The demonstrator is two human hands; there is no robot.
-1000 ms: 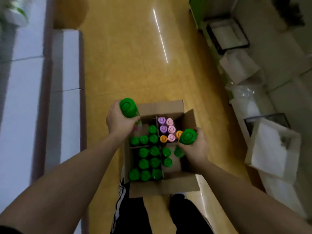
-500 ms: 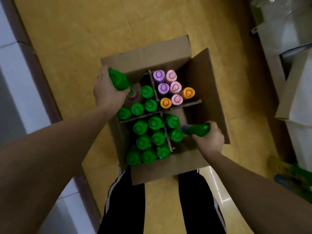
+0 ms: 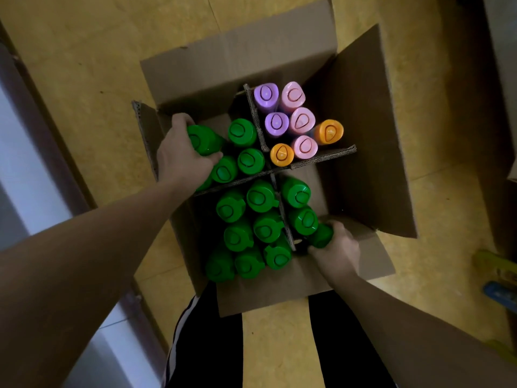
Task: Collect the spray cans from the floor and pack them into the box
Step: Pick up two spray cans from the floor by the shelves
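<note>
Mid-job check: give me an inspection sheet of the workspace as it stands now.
Surface: yellow floor, box standing on it.
Job's things: open cardboard box with cross divider; green-capped cans in three compartments; purple, pink and orange cans in the far right one.
Clutter: blurred yellow and blue items at right edge.
Grippers: left hand grips far-left green can; right hand grips near-right green can.
Cables: nothing seen.
Surroundings: white panels at left; person's legs below box.
</note>
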